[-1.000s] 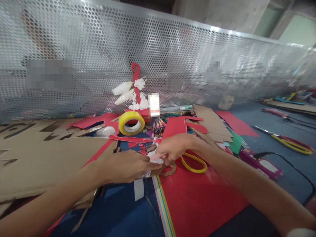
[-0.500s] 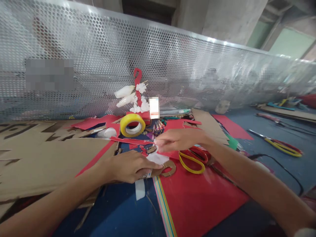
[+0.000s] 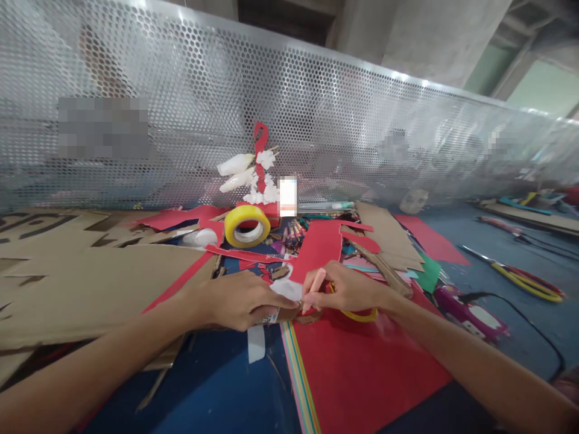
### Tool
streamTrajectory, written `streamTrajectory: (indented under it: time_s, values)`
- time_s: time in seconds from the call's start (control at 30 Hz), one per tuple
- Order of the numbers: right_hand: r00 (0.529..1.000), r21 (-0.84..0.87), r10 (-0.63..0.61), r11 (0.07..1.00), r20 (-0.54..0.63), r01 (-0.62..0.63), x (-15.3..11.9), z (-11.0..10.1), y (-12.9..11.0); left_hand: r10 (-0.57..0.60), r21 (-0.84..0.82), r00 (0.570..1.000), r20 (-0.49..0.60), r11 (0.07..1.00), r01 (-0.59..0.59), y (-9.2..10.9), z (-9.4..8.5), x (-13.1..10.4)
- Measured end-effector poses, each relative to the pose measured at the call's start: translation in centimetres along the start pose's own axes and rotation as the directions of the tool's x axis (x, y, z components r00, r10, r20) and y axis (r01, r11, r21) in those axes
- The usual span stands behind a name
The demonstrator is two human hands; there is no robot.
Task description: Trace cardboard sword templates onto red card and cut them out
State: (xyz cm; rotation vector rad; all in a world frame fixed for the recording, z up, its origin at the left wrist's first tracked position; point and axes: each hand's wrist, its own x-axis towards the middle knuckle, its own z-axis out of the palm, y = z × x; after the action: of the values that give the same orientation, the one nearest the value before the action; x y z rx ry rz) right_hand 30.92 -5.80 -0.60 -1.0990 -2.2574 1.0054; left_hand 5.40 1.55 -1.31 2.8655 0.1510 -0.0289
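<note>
My left hand (image 3: 237,299) lies over a cut cardboard piece (image 3: 287,314), its index finger stretched along the top and its thumb by the near edge. White paper (image 3: 288,290) sits just beyond that finger. Right against the fingertip, my right hand (image 3: 337,289) is closed in a pinch at the cardboard's curved end; whatever is between its fingertips is hidden. Behind this hand, yellow-handled scissors (image 3: 362,316) show only in part. Underneath lies a stack of coloured sheets with red paper (image 3: 362,367) on top.
A yellow tape roll (image 3: 246,226) stands beyond my hands, near a red stand with white flowers (image 3: 265,160). Large cardboard (image 3: 113,295) covers the left side. On the right are a purple corded device (image 3: 473,313) and more scissors (image 3: 520,277). A perforated metal screen (image 3: 344,120) runs behind.
My right hand has come nearer and down from the white scrap by the red strip to the cardboard's curved end. The left hand keeps its place. The purple device is now uncovered.
</note>
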Motion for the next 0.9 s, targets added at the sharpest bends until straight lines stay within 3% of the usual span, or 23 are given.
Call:
streamTrajectory:
  time_s: [0.33, 0.63, 0.9]
  values:
    - [0.996, -0.001, -0.041, 0.999, 0.076, 0.042, 0.0, 0.4, -0.1, 0.001, 0.024, 1.000, 0.008, 1.000, -0.002, -0.3, 0.2, 0.1]
    - [0.999, -0.265, -0.050, 0.963, -0.006, 0.047, -0.8, -0.6, -0.6, -0.010, -0.062, 1.000, 0.006, 0.998, 0.010, 0.0, 0.1, 0.0]
    - [0.986, -0.256, -0.115, 0.956, 0.124, 0.144, -1.0, -0.6, -0.1, 0.004, -0.039, 1.000, -0.004, 0.999, -0.004, -0.2, 0.1, 0.1]
